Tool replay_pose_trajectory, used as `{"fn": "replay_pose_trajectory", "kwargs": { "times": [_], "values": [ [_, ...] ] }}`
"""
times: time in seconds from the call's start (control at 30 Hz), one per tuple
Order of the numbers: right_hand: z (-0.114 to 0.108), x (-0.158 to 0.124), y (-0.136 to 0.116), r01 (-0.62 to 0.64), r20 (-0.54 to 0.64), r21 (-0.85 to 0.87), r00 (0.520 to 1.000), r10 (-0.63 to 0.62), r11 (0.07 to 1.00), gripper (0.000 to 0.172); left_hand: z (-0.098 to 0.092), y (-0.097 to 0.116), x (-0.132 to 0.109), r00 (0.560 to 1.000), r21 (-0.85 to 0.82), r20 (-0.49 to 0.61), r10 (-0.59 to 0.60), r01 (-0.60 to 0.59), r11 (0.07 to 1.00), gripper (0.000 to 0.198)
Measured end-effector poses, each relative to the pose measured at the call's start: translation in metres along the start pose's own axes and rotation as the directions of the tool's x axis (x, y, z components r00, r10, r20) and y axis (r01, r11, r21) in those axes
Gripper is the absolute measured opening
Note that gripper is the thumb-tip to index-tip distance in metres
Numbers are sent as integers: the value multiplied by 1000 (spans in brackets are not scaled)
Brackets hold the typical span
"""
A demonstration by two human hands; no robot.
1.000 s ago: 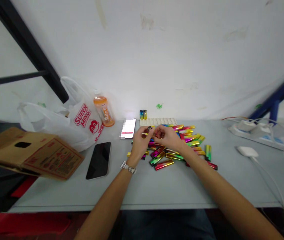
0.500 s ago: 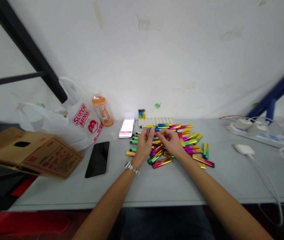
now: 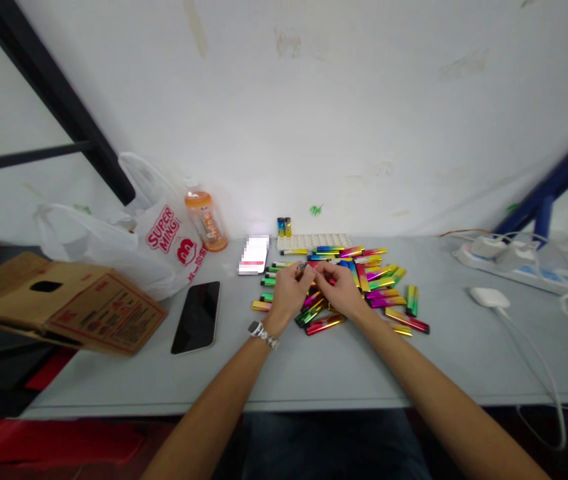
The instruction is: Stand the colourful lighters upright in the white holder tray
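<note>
Both of my hands are closed over a spread of shiny lighters (image 3: 327,321) in red, green, gold, purple and blue. Between the fingers of my left hand (image 3: 290,289) shows the small metal top of a lighter (image 3: 301,266). My right hand (image 3: 341,287) meets it from the right, its fingertips pinched at the same lighter, whose body is mostly hidden. Behind the hands, a white grid tray (image 3: 319,241) lies against the wall. Two lighters (image 3: 284,227) stand upright at the tray's left end.
To the left are a phone with a dark screen (image 3: 197,318), a lit phone (image 3: 254,255), an orange drink bottle (image 3: 207,220), a white plastic bag (image 3: 109,243) and an open cardboard box (image 3: 109,310). A power strip (image 3: 524,270) and a white charger (image 3: 489,298) with cables lie right.
My hands have drawn closer together, and the right fingers have curled in toward the left. The lighters on the table look largely unmoved.
</note>
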State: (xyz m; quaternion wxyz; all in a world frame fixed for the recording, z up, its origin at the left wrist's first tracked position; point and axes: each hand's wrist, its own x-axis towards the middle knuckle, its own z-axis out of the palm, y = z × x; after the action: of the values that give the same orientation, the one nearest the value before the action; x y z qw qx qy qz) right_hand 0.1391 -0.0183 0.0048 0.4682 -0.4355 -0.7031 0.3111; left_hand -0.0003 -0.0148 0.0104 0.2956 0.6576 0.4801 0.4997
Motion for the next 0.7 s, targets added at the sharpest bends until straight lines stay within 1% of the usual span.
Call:
{"fn": "replay_pose_trajectory", "kwargs": {
  "times": [0.2, 0.5, 0.7],
  "values": [
    [1, -1, 1, -2, -5, 1, 1000, 2, 1000, 27, 0, 3, 0, 1000, 12, 2, -17, 17, 1000, 29],
    [1, -1, 2, -3, 7, 10, 1000, 3, 1000, 26, 1, 0, 0, 1000, 12, -22, -14, 15, 1000, 30],
    [2, -1, 1, -4, 5, -21, 1000, 4, 1000, 29, 2, 0, 1, 1000, -6, -4, -28, 28, 1000, 31]
  ]
}}
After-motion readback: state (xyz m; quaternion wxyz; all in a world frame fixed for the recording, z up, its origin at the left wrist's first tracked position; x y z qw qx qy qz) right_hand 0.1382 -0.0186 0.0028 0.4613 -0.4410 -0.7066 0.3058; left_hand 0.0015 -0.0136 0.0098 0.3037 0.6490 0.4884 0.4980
